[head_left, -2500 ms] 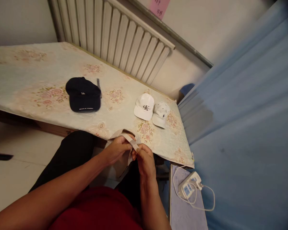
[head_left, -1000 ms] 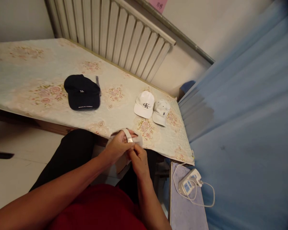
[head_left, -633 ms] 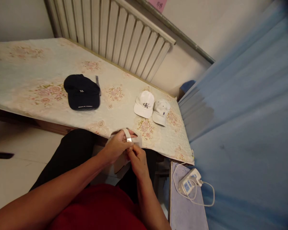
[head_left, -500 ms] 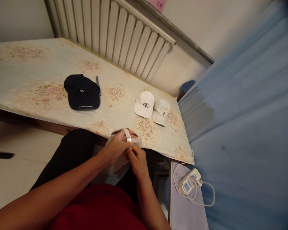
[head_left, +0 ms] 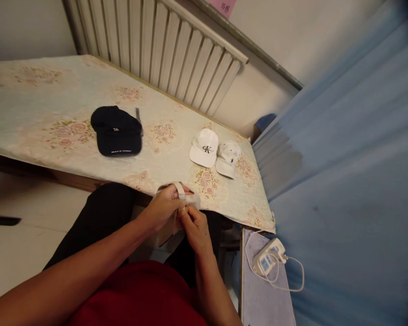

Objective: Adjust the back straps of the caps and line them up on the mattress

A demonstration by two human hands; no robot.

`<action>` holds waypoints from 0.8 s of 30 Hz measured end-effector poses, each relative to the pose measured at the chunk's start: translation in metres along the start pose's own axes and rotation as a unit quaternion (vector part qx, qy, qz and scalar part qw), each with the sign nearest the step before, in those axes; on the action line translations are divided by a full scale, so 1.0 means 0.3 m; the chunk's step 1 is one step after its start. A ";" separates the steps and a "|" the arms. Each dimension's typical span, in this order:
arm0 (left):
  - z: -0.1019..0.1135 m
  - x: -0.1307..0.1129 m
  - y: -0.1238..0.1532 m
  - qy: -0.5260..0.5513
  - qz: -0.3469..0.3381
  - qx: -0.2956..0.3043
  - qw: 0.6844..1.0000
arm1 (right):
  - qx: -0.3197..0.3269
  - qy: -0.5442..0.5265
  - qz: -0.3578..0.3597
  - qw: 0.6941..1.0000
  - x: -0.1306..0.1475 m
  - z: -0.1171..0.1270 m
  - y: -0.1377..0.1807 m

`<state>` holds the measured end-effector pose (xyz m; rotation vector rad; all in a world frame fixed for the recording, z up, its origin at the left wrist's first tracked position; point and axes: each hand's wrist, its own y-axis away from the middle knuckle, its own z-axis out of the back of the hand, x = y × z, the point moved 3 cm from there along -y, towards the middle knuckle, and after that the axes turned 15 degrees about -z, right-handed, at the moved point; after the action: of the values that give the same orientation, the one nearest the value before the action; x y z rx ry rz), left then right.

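At the table's near edge, over my lap, I hold a light beige cap [head_left: 194,199] with its back strap [head_left: 180,190] turned up toward me. My left hand [head_left: 163,203] is closed on the cap, its fingers passed through under the strap and its thumb by the buckle. The fingertips of my right hand [head_left: 194,222] pinch the strap's end just beside the left thumb. Farther back lie a white cap with black CK letters [head_left: 204,148] and a white cap with a small dark emblem [head_left: 228,158], side by side. Left of them rests a dark navy cap [head_left: 117,131].
A flowered cloth [head_left: 170,158] covers the table. Behind it stands a pale radiator [head_left: 156,50]. A blue curtain [head_left: 343,172] hangs at the right. On a low side table [head_left: 265,308] lies a white power strip [head_left: 269,257] with a looped cord.
Both hands stay in nearly the same place on the beige cap. The strap and buckle have shifted slightly left, and my right fingers have moved a little with them.
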<state>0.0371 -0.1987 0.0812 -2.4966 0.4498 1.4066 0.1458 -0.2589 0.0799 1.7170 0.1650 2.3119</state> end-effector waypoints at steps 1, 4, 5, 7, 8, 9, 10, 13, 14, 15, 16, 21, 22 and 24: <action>-0.001 -0.001 0.001 0.013 0.007 0.002 1.000 | 0.005 -0.008 -0.003 1.000 0.003 0.007 0.001; -0.004 -0.005 0.003 0.050 0.023 -0.005 0.998 | -0.022 -0.049 -0.020 0.998 0.001 0.035 -0.001; -0.003 -0.007 0.002 0.052 0.021 -0.013 0.998 | -0.044 -0.065 -0.025 0.997 -0.003 0.045 -0.003; -0.001 -0.013 0.001 0.041 0.018 -0.027 0.999 | -0.093 -0.087 -0.033 0.991 -0.017 0.061 -0.011; 0.000 -0.015 0.002 0.033 0.018 -0.032 0.999 | -0.118 -0.093 -0.035 0.988 -0.026 0.068 -0.015; 0.000 -0.018 0.002 0.025 0.020 -0.034 0.999 | -0.143 -0.093 -0.037 0.985 -0.035 0.073 -0.019; 0.001 -0.020 0.003 0.019 0.022 -0.034 0.999 | -0.165 -0.090 -0.040 0.981 -0.046 0.077 -0.023; 0.002 -0.025 0.007 0.012 0.027 -0.032 0.999 | -0.206 -0.077 -0.033 0.975 -0.072 0.088 -0.034; 0.003 -0.026 0.008 0.014 0.030 -0.030 0.999 | -0.213 -0.071 -0.022 0.974 -0.076 0.093 -0.036; 0.004 -0.028 0.009 0.015 0.034 -0.028 0.999 | -0.218 -0.064 -0.004 0.974 -0.077 0.098 -0.036; 0.005 -0.030 0.010 0.015 0.038 -0.026 0.999 | -0.221 -0.054 0.018 0.974 -0.073 0.104 -0.034; -0.003 -0.055 0.012 0.002 0.051 0.012 0.999 | -0.167 -0.011 0.122 0.978 -0.018 0.129 -0.016; -0.009 -0.064 0.013 0.004 0.054 0.030 0.998 | -0.149 -0.007 0.136 0.979 -0.004 0.133 -0.013; -0.021 -0.082 0.016 -0.005 0.060 0.069 0.996 | -0.116 0.007 0.157 0.981 0.026 0.139 -0.006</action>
<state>0.0281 -0.2019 0.1054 -2.3856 0.6811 1.3797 0.1837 -0.2575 0.0990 1.7092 -0.3878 2.4390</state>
